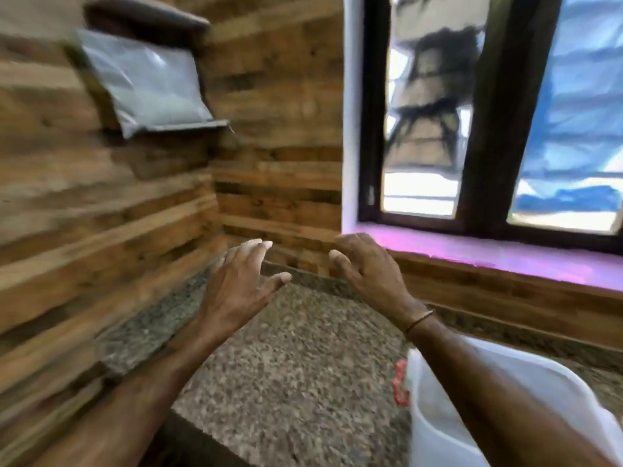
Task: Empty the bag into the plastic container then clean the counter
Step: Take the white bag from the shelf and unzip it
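Note:
A grey plastic bag [148, 82] stands on a small shelf high on the wooden wall at the upper left. Both my arms reach out over the speckled granite counter [296, 358]. My left hand [242, 284] is open with fingers spread and holds nothing. My right hand [367, 267] is open too, fingers curled slightly, a thin bangle on the wrist. Both hands are well below and to the right of the bag. A translucent white plastic container [438, 429] sits at the lower right, partly hidden under my right forearm. The view is blurred.
A small red thing [401, 382] lies against the container's left side. Wooden plank walls [276, 129] close the corner on the left and behind. A dark-framed window [492, 112] with a pink sill [505, 257] is at the right.

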A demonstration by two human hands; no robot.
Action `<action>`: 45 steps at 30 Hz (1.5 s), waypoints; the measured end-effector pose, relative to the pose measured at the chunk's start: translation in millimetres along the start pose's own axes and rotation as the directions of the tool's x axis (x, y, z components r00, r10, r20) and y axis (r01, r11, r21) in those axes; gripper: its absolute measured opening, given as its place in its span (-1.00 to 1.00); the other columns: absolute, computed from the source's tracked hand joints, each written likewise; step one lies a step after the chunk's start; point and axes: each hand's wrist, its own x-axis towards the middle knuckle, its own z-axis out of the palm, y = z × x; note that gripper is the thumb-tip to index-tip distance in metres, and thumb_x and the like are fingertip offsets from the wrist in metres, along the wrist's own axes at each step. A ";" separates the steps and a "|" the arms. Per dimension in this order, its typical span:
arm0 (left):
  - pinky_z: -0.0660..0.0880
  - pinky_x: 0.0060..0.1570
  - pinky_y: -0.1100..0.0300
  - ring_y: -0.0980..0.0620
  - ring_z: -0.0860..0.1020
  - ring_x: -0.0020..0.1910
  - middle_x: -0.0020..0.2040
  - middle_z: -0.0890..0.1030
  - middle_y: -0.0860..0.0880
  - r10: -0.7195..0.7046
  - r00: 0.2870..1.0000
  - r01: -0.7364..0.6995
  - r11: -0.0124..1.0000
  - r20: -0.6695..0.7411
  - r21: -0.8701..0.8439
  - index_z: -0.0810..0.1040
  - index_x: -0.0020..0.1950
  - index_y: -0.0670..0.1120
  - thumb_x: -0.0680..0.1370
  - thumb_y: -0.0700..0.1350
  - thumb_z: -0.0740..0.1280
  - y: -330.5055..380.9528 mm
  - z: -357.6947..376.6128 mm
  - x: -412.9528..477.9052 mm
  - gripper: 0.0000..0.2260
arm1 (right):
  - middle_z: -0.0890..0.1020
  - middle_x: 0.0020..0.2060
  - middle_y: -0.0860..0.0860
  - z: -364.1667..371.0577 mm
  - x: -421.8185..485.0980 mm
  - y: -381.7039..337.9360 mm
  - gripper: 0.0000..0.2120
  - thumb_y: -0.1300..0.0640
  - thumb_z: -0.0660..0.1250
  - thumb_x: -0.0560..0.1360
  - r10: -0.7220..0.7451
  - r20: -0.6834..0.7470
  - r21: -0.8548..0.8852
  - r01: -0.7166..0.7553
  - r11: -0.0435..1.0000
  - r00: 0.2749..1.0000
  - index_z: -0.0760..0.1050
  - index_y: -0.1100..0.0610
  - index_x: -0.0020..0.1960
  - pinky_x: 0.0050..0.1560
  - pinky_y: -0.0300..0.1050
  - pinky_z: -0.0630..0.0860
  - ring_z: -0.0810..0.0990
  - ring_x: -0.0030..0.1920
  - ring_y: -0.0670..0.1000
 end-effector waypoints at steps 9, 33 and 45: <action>0.39 0.35 0.03 0.04 0.39 0.45 0.49 0.40 0.09 -0.045 0.986 0.071 0.984 -0.163 0.161 0.34 0.54 0.09 0.57 0.31 0.28 -103.1 -96.6 130.7 -0.40 | 0.56 0.20 -0.15 50.8 192.6 -62.4 -0.63 -0.23 0.22 0.64 -0.209 0.065 -0.020 0.210 0.977 0.976 0.49 -0.08 0.34 -0.03 -0.06 0.63 0.63 -0.03 -0.15; 0.47 0.26 -0.10 -0.10 0.49 0.36 0.39 0.54 -0.07 0.113 0.900 0.153 0.822 -0.420 0.548 0.41 0.49 -0.04 0.56 0.33 0.28 -333.7 -250.0 484.2 -0.37 | 0.59 0.22 0.08 200.1 633.7 -211.5 -0.58 -0.13 0.29 0.64 -0.412 0.022 -0.180 0.409 0.895 0.911 0.46 0.07 0.40 0.17 0.05 0.57 0.59 0.11 0.06; 0.37 -0.19 0.15 0.04 0.52 -0.17 -0.12 0.58 0.01 0.292 0.883 0.063 0.702 -0.368 0.709 0.60 0.08 -0.07 0.57 0.20 0.38 -412.6 -248.0 582.9 -0.66 | 0.50 0.40 0.06 284.8 776.2 -257.3 -0.48 0.18 0.28 0.65 -0.406 0.092 -0.272 0.415 0.868 0.909 0.30 0.01 0.58 0.23 -0.13 0.52 0.55 0.30 0.12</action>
